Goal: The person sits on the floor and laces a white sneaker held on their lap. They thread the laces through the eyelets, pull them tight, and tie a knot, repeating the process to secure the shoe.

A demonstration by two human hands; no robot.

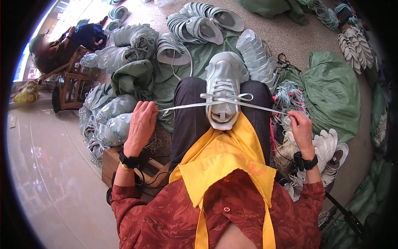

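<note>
A pale grey-green sneaker point(224, 89) rests between my knees, its heel opening toward me and its toe pointing away. Its lower eyelets are laced, and the white shoelace point(186, 106) crosses over the tongue with a small loop standing up on the right. My left hand point(143, 120) is closed on one lace end, out to the left of the shoe. On the right, my right hand point(300, 126) pinches the other end between thumb and fingers. Both ends are drawn out nearly straight sideways. A yellow apron point(219, 153) covers my lap below the shoe.
Nested stacks of pale shoe uppers point(124, 45) lie to the left and ahead. A green sack point(331, 95) and a tangle of laces point(290, 97) are at the right. Beside my left knee stands a wooden stool point(110, 166). Another person point(49, 52) sits far left.
</note>
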